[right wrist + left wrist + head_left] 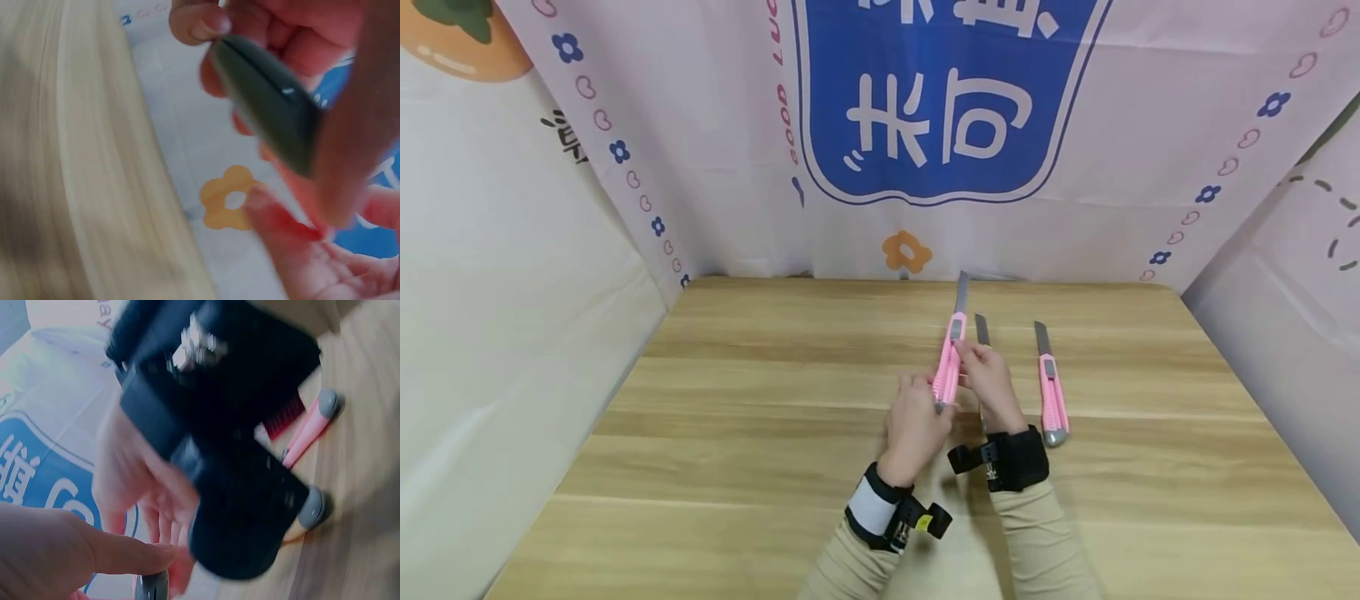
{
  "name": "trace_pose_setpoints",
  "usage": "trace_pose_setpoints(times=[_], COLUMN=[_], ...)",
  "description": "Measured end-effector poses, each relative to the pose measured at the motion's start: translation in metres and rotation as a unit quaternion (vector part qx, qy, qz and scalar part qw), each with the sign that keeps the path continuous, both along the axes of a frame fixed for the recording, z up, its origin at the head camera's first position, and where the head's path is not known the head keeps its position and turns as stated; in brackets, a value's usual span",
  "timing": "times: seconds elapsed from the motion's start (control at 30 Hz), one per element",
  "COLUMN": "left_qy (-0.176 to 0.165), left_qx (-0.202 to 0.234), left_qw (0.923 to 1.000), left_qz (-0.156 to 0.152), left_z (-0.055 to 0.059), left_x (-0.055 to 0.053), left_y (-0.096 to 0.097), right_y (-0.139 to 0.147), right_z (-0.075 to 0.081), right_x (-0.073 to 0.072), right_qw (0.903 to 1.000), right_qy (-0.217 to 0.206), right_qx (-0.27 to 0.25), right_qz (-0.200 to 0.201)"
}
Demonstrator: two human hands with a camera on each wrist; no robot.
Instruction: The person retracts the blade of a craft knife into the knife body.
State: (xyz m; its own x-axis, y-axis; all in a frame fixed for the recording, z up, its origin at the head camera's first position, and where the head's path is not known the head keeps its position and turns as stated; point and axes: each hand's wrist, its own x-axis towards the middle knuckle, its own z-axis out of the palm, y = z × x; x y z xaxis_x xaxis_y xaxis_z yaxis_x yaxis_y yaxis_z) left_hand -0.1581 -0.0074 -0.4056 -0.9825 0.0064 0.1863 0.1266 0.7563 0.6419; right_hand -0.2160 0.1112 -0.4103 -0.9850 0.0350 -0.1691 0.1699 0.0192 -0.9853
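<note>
In the head view, a person keeps both hands above the wooden surface (pixel 737 433), close to each other, a little right of the middle. Between them is the held knife (pixel 951 358), a pink cutter with its blade (pixel 962 292) out of the handle. The blade points away from the person, toward the far edge. The left hand (pixel 917 427) grips the lower part of this knife, near its grey end. The right hand (pixel 992 383) pinches the handle from the right side, with the thumb near the grey slider (pixel 957 330).

Just beside, partly hidden by the right hand and wrist, lies the middle knife (pixel 982 330), also with blade out. In the left wrist view its rounded end is grey and its handle looks yellowish. Farther right, the right knife (pixel 1051 400) lies on the surface, apart from both hands; it is pink, with grey end toward the person and blade pointing away.

Each wrist wears a black strap, and the sleeves are beige. Behind the surface hangs a white cloth (pixel 722 167), printed with a big blue sign (pixel 925 179) and an orange flower (pixel 893 250). The right wrist view is blurred.
</note>
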Motion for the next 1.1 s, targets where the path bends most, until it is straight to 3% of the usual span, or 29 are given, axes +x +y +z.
trace_pose_setpoints(times=[0.13, 0.27, 0.43, 0.53, 0.67, 0.73, 0.87, 1.0, 1.1], left_qy=[-0.017, -0.048, -0.084, -0.113, -0.169, -0.204, -0.259, -0.281, -0.281], left_qx=[0.000, 0.015, 0.077, 0.146, 0.233, 0.265, 0.296, 0.315, 0.311], left_qw=[0.9999, 0.9987, 0.9908, 0.9736, 0.9365, 0.9153, 0.8848, 0.8758, 0.8780], left_qz=[0.001, -0.010, -0.073, -0.135, -0.200, -0.224, -0.250, -0.235, -0.232], left_z=[0.000, -0.001, 0.001, 0.002, 0.004, 0.004, 0.003, 0.002, 0.000], left_x=[0.003, 0.003, -0.001, -0.006, -0.012, -0.015, -0.019, -0.020, -0.021], left_y=[0.005, 0.010, 0.005, -0.004, -0.016, -0.021, -0.030, -0.037, -0.039], right_y=[0.004, 0.011, 0.012, 0.013, 0.013, 0.012, 0.009, 0.007, 0.006], right_z=[-0.005, -0.003, 0.004, 0.008, 0.012, 0.014, 0.016, 0.017, 0.018], right_x=[-0.004, -0.003, -0.002, -0.001, 0.002, 0.003, 0.005, 0.005, 0.005], right_qw=[0.9977, 0.9969, 0.9969, 0.9968, 0.9972, 0.9973, 0.9967, 0.9962, 0.9962], right_qy=[-0.019, -0.021, -0.014, -0.004, 0.002, 0.006, 0.011, 0.010, 0.009], right_qx=[-0.065, -0.075, -0.078, -0.079, -0.075, -0.073, -0.078, -0.081, -0.079], right_qz=[0.004, 0.014, -0.004, -0.010, 0.002, 0.009, 0.019, 0.032, 0.035])
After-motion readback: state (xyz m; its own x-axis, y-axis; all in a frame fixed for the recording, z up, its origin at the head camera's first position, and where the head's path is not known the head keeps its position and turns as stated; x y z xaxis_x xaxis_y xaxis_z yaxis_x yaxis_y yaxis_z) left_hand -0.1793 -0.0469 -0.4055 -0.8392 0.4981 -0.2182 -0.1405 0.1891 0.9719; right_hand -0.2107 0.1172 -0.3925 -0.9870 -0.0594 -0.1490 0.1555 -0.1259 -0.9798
